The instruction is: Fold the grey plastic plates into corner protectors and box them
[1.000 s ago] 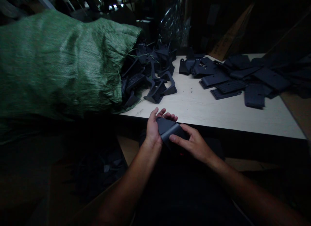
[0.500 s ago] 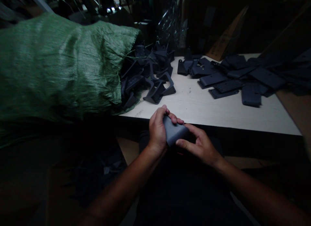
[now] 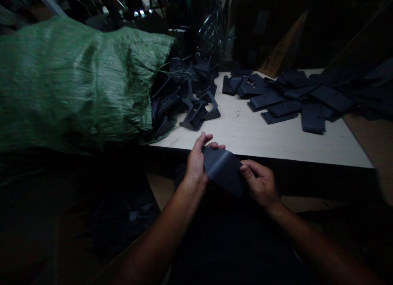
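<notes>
A dark grey plastic part (image 3: 225,170) with a rounded bend and a flat face is held in front of the table's near edge. My left hand (image 3: 196,160) is wrapped round its left end, thumb up and fingers behind it. At the right edge, my right hand (image 3: 260,180) pinches the part between thumb and curled fingers. The fingers behind the part are partly hidden.
A green woven sack (image 3: 82,84) lies at the left, with bent dark plastic parts (image 3: 193,93) spilling from its mouth onto the pale table (image 3: 236,133). Flat dark parts (image 3: 291,93) lie piled at the right. More dark pieces (image 3: 132,215) sit low at the left.
The part has been turned so its flat, slotted face now shows to the right of the bend. My right hand has shifted right and closed on the edge.
</notes>
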`<state>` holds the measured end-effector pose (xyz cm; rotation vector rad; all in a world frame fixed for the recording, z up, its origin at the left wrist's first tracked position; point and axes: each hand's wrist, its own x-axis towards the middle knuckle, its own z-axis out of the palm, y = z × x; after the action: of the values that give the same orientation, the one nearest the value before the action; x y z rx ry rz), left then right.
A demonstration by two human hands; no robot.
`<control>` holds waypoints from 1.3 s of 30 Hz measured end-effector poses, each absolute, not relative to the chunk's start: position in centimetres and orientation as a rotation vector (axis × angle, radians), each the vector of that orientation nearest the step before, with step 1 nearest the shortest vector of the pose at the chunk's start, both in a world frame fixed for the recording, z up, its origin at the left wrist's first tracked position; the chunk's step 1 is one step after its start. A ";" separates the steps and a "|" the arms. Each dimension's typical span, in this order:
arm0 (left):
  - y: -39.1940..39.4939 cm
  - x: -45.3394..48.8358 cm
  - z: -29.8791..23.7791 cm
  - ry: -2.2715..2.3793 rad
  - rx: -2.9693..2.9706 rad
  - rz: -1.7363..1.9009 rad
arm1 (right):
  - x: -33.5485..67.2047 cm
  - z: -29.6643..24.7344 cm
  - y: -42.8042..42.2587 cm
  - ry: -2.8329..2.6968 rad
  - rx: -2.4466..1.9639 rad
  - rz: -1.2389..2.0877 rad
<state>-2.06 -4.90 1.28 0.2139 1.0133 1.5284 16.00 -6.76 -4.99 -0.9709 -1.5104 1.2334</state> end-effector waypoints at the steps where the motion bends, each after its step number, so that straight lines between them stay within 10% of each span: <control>1: -4.8 -2.4 0.8 1.086 0.343 1.549 | 16.1 -5.0 -6.8 -1.467 -1.000 1.232; 8: -5.9 -3.5 0.3 1.140 1.210 1.363 | 16.2 -1.7 -6.5 -1.416 -1.063 1.269; 19: -6.8 -5.3 0.3 1.121 1.018 0.950 | 16.4 0.7 -1.8 -1.774 -1.055 1.481; 27: -7.3 -4.1 -0.6 1.187 0.764 1.543 | 18.4 1.9 -0.8 -1.617 -1.131 0.794; 34: -7.9 -3.1 -1.1 1.255 0.954 1.599 | 16.7 -0.3 -4.2 -1.132 -0.905 1.929; 39: -9.1 -2.4 -0.9 1.119 0.913 1.467 | 15.1 -0.9 -6.4 -0.994 -0.650 1.869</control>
<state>-2.42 -9.06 -0.94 0.9134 1.1194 1.4666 15.10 -6.40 -0.91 -0.6504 -0.9944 1.8686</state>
